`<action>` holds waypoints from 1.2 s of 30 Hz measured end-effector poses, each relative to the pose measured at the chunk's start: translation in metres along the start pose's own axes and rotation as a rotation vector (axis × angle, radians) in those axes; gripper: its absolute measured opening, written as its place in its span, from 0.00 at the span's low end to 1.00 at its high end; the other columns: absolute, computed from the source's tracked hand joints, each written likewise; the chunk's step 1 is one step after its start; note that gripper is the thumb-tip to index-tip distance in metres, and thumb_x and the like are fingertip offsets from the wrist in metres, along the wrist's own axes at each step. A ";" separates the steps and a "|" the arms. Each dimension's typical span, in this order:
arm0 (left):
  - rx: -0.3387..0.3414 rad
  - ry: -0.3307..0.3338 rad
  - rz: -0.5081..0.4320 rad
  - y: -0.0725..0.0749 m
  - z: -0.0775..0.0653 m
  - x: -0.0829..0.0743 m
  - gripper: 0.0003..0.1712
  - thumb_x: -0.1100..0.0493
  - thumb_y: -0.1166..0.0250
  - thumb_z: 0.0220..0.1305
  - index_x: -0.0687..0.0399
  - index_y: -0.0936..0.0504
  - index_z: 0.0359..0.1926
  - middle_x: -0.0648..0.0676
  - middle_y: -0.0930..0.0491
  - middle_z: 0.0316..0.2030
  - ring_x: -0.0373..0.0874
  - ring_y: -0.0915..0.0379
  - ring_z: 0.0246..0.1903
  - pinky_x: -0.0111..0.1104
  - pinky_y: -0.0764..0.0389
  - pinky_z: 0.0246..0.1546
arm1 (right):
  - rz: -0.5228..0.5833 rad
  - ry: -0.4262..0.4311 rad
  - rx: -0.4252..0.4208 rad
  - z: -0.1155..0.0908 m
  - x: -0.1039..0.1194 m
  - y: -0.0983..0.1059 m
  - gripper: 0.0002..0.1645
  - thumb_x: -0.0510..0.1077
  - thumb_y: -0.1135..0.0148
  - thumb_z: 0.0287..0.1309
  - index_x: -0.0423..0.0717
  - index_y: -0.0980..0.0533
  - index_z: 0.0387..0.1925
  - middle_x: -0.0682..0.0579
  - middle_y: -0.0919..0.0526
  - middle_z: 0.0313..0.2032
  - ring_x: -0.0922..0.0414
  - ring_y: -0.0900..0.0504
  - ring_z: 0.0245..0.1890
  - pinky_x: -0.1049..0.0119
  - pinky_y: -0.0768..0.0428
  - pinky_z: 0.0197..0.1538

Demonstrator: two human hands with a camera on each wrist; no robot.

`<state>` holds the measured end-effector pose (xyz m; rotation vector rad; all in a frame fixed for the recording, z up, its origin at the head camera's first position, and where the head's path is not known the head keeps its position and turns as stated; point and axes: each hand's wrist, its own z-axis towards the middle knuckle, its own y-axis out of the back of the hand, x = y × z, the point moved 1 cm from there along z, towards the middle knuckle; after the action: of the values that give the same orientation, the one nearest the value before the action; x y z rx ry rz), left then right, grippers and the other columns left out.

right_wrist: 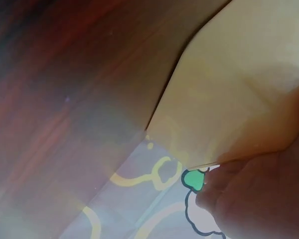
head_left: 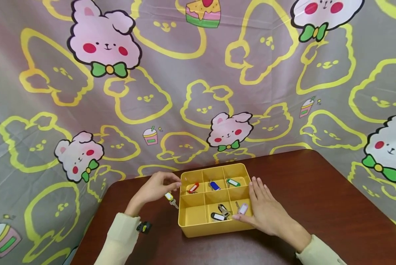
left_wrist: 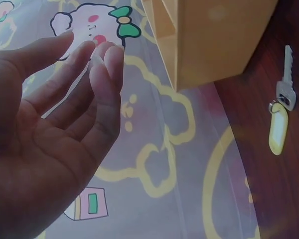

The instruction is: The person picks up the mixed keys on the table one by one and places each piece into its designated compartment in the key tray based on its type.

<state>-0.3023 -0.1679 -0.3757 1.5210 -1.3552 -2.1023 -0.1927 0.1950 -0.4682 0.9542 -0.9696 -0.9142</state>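
Observation:
A yellow divided box (head_left: 217, 230) stands on the table, with two rows of compartments. Its back row holds keys with a red tag (head_left: 193, 188), a blue tag (head_left: 214, 185) and a green tag (head_left: 233, 182). Black-tagged keys (head_left: 218, 216) lie front middle, and a pale purple tag (head_left: 242, 209) with a key lies front right. My left hand (head_left: 159, 187) hovers by the box's left side, fingers loosely bent around nothing visible. Below it, a yellow-tagged key (left_wrist: 279, 127) lies on the table. My right hand (head_left: 267, 209) rests along the box's right side, fingers extended, thumb over the front corner.
The dark red-brown wooden table (head_left: 320, 206) extends to both sides of the box. Behind it hangs a grey cloth (head_left: 171, 110) printed with cartoon rabbits, meeting the table's back edge.

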 end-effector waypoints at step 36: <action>-0.133 0.101 0.143 -0.001 -0.008 0.040 0.06 0.54 0.30 0.71 0.48 0.09 0.42 0.45 0.10 0.39 0.40 0.18 0.43 0.38 0.18 0.48 | -0.044 0.000 0.037 0.002 -0.001 0.000 0.71 0.84 0.46 0.61 0.25 0.40 0.76 0.27 0.42 0.79 0.34 0.43 0.82 0.40 0.40 0.82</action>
<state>-0.3128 -0.1965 -0.4021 1.4126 -1.2245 -1.9601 -0.1946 0.1955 -0.4685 1.0103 -0.9721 -0.9361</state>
